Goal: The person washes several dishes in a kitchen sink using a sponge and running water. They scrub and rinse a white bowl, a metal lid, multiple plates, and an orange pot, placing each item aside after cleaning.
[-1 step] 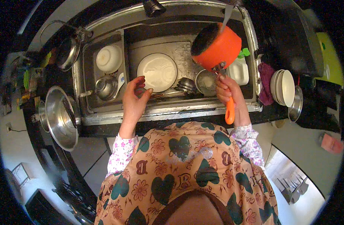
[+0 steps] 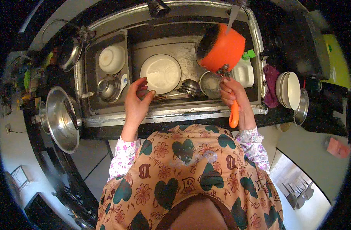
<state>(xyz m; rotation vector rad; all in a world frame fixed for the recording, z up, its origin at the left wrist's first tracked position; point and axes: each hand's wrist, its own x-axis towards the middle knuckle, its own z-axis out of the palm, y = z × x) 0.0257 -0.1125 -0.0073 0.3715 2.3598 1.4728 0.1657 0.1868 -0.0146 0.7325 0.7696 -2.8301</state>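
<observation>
My right hand [image 2: 234, 94] is wrapped round the orange handle of a saucepan [image 2: 223, 50], orange outside and dark inside. The pan hangs tilted over the sink's right part, its mouth turned to the left. Water [image 2: 232, 18] from above runs onto its side. My left hand [image 2: 138, 100] hovers at the sink's front edge with fingers apart and nothing visible in it. Just beyond it, a white plate [image 2: 160, 73] lies on the sink floor. Spoons or similar metal utensils [image 2: 190, 87] and a round metal bowl [image 2: 211, 85] sit below the saucepan's left side.
A white bowl [image 2: 112, 60] and a steel bowl [image 2: 108, 89] are in the left basin. A white bottle with a green top [image 2: 243, 72] stands at right. Beside the sink are a purple cloth [image 2: 271, 86], stacked white bowls [image 2: 293, 90] and a large steel basin [image 2: 60, 119].
The saucepan has tipped slightly, its mouth turning a little further away from me. Both hands stay nearly where they were.
</observation>
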